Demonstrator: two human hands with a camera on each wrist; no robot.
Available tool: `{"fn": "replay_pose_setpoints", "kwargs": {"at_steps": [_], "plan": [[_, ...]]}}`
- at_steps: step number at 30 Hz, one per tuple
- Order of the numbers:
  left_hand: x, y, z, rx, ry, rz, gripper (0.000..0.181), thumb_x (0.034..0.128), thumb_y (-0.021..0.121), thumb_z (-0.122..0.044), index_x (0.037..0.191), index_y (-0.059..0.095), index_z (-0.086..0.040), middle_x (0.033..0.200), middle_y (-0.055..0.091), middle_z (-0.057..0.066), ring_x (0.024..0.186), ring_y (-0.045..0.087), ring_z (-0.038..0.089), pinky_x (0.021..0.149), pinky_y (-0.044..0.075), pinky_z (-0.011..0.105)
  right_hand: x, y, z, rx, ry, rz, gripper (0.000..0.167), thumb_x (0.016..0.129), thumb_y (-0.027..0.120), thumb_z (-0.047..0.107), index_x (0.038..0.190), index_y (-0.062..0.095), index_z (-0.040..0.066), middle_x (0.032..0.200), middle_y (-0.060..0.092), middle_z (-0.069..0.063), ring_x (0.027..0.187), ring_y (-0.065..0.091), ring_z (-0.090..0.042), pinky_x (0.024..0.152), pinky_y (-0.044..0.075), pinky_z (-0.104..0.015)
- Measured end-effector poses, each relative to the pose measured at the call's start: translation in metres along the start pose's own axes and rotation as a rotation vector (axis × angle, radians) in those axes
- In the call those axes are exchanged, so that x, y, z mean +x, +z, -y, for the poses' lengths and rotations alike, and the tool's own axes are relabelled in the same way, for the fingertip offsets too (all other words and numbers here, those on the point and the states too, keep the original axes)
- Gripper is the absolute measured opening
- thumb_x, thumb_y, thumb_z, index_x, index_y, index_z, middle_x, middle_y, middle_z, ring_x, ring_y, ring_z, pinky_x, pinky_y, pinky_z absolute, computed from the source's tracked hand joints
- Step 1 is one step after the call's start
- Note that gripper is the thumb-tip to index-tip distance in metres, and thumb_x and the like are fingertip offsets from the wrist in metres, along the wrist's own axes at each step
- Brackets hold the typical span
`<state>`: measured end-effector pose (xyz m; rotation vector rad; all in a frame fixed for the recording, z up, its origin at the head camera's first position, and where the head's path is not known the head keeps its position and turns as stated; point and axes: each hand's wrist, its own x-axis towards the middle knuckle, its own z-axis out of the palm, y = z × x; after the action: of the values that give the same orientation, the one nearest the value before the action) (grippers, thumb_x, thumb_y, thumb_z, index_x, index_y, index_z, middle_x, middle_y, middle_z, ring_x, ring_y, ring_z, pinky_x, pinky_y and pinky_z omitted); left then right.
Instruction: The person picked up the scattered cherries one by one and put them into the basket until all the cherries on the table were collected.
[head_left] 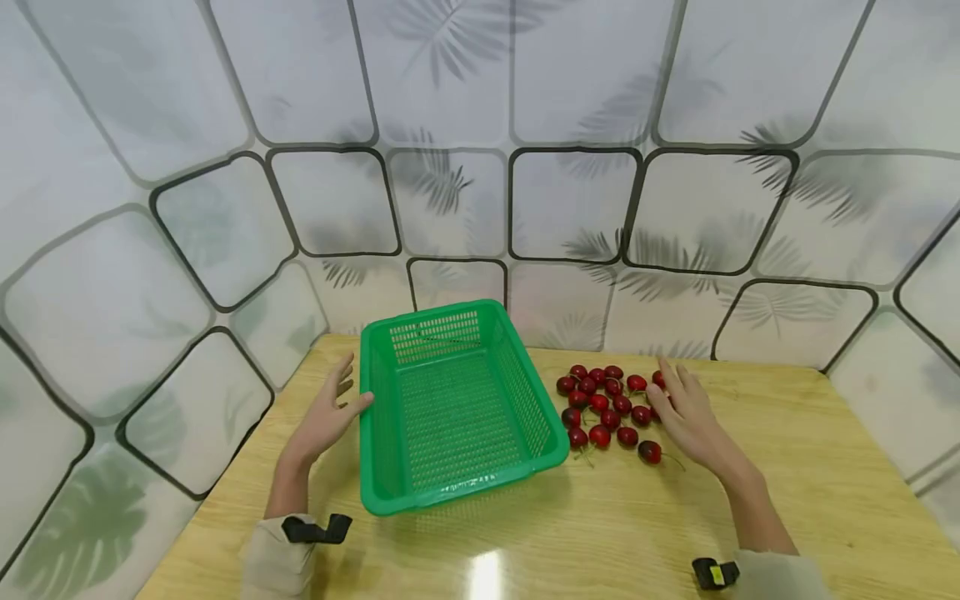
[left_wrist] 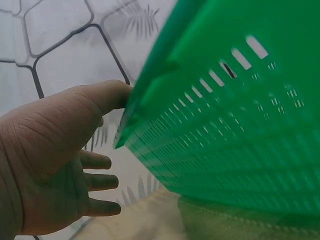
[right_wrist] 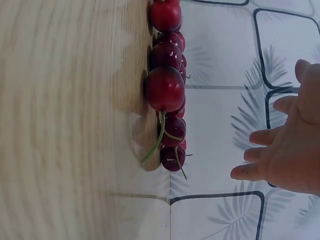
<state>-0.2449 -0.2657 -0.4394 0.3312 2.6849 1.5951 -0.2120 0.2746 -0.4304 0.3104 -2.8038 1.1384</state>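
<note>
**Left hand [head_left: 326, 421] at green basket [head_left: 457, 417], cherries [head_left: 610, 419] near right hand [head_left: 693, 425]**

Lower left: fingers straight, gripping nothing, thumb touching the green basket, which stands at lower centre. The cherries lie right of centre. Lower right: fingers extended, holding nothing.

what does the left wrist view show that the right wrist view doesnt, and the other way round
Only the left wrist view shows the green basket and the left hand, at the basket's edge. Only the right wrist view shows the dark red cherries and the right hand. Both show the patterned wall and part of the wooden table.
</note>
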Motion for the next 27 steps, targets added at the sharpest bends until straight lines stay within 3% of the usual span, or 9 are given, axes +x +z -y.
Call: {"fn": "replay_pose_setpoints", "kwargs": {"at_steps": [7, 10, 17, 22, 27], "plan": [[-0.002, 0.005, 0.015, -0.024, 0.023, 0.024, 0.074, 0.1036, 0.053, -0.032, 0.161, 0.008, -0.021, 0.162, 0.011, 0.023, 0.142, 0.023, 0.051, 0.104, 0.033, 0.067, -0.008, 0.003, -0.001, 0.049, 0.03, -0.01, 0.066, 0.109, 0.03, 0.037, 0.159, 0.002, 0.005, 0.155, -0.004, -0.041, 0.14, -0.005, -0.062, 0.104, 0.002, -0.079], [0.001, 0.006, 0.02, -0.065, 0.027, 0.066, 0.072, 0.105, 0.049, -0.031, 0.161, 0.005, -0.023, 0.162, 0.011, 0.025, 0.142, 0.024, 0.052, 0.102, 0.037, 0.066, -0.01, 0.004, -0.003, 0.059, 0.044, -0.006, 0.066, 0.109, 0.03, 0.037, 0.159, 0.001, 0.007, 0.156, -0.005, -0.039, 0.14, -0.005, -0.062, 0.103, 0.002, -0.079], [0.005, 0.011, 0.031, -0.365, -0.029, 0.213, 0.071, 0.1081, 0.04, -0.027, 0.158, -0.011, -0.034, 0.159, 0.005, 0.031, 0.132, 0.038, 0.053, 0.09, 0.051, 0.055, -0.014, 0.004, -0.006, 0.055, 0.053, -0.003, 0.066, 0.108, 0.03, 0.038, 0.16, 0.002, 0.008, 0.156, -0.004, -0.039, 0.14, -0.004, -0.062, 0.102, 0.004, -0.08], [0.006, 0.014, 0.034, -0.526, -0.015, 0.295, 0.076, 0.1084, 0.037, -0.022, 0.155, -0.021, -0.035, 0.157, 0.003, 0.033, 0.127, 0.046, 0.043, 0.089, 0.051, 0.048, -0.018, 0.003, -0.009, 0.064, 0.07, 0.004, 0.066, 0.109, 0.03, 0.038, 0.16, 0.0, 0.009, 0.156, -0.005, -0.04, 0.139, -0.003, -0.064, 0.1, 0.005, -0.081], [0.007, 0.014, 0.034, -0.616, -0.018, 0.291, 0.078, 0.1072, 0.038, -0.017, 0.155, -0.021, -0.038, 0.157, 0.003, 0.03, 0.123, 0.052, 0.028, 0.09, 0.051, 0.04, -0.016, -0.001, -0.01, 0.066, 0.081, 0.005, 0.066, 0.109, 0.029, 0.039, 0.159, -0.001, 0.008, 0.156, -0.007, -0.039, 0.139, -0.003, -0.064, 0.101, 0.004, -0.08]]}}
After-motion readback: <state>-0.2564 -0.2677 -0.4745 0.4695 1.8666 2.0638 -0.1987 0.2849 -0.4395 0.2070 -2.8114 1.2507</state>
